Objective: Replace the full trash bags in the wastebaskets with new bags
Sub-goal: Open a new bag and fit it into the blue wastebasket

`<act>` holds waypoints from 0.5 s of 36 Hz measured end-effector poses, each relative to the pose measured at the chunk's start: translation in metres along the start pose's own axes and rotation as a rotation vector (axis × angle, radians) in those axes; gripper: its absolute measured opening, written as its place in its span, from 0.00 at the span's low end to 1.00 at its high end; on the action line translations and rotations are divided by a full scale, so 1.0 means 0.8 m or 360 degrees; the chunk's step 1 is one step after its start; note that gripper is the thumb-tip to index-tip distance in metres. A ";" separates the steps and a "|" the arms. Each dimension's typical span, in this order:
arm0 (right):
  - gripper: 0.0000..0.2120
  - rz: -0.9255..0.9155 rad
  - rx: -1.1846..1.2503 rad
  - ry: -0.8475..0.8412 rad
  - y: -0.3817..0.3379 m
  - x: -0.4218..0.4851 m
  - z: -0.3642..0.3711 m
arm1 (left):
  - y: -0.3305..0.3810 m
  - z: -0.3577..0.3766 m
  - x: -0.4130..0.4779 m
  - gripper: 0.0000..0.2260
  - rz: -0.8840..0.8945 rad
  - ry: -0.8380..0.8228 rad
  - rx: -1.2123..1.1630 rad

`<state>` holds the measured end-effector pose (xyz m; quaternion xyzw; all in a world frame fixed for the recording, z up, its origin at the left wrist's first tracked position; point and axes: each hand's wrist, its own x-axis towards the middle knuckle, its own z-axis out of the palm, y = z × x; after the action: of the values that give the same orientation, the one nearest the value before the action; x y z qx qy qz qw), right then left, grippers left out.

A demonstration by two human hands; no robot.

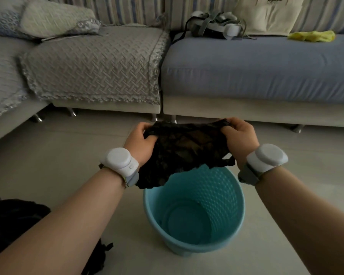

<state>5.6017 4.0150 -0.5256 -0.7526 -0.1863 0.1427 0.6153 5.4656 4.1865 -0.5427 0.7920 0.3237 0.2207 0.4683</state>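
So, both hands are up over the blue wastebasket (221,197), with a black trash bag (183,153) stretched between them. The left grip (140,142) has its fingers curled round the bag's left edge. The right grip (240,136) is closed on a bunched bit of the right edge, thumb on top. The bag hangs crumpled between the two grips, and its lower end dangles over the basket's far rim. Can't tell if it actually touches the rim.

The wastebasket stands upright on the pale floor (68,155), right below the hands and between the forearms, and you can see its bare bottom. Each wrist has a round white device, left (120,160) and right (266,157), on a grey strap.

Down at the lower left a dark bag (14,221) lies on the floor, partly behind the left forearm. Behind it all is the sofa, with a grey quilted cover (95,68) on the left seat and a blue cushion (256,66) on the right. On the blue one sit a headset (214,24) and, further right, a yellow cloth (312,35). A pale tote bag (270,14) leans on the backrest.
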 end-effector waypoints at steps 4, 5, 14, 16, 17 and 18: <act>0.26 -0.0424 -0.0864 -0.0058 0.003 -0.007 0.000 | 0.011 0.007 -0.008 0.13 0.0061 0.0006 0.0032; 0.30 -0.0561 -0.1028 -0.0105 0.002 -0.010 0.002 | 0.012 0.010 -0.010 0.12 0.0106 -0.0016 0.0070; 0.09 -0.0553 -0.0724 -0.0183 -0.001 -0.014 0.016 | 0.017 0.020 -0.017 0.15 0.0296 -0.0299 0.0149; 0.16 -0.0429 -0.0482 -0.0104 -0.002 -0.010 0.009 | 0.006 0.017 -0.010 0.12 0.0362 -0.0207 0.0385; 0.17 -0.0388 -0.0421 -0.0097 -0.003 -0.009 0.006 | 0.001 0.015 -0.008 0.12 0.0352 -0.0151 0.0492; 0.16 -0.0380 -0.0422 -0.0117 -0.004 -0.010 0.004 | -0.004 0.014 -0.006 0.11 0.0338 -0.0101 0.0565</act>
<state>5.5929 4.0151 -0.5235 -0.7939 -0.3138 0.0701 0.5161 5.4685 4.1779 -0.5511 0.8983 0.2574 0.1832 0.3054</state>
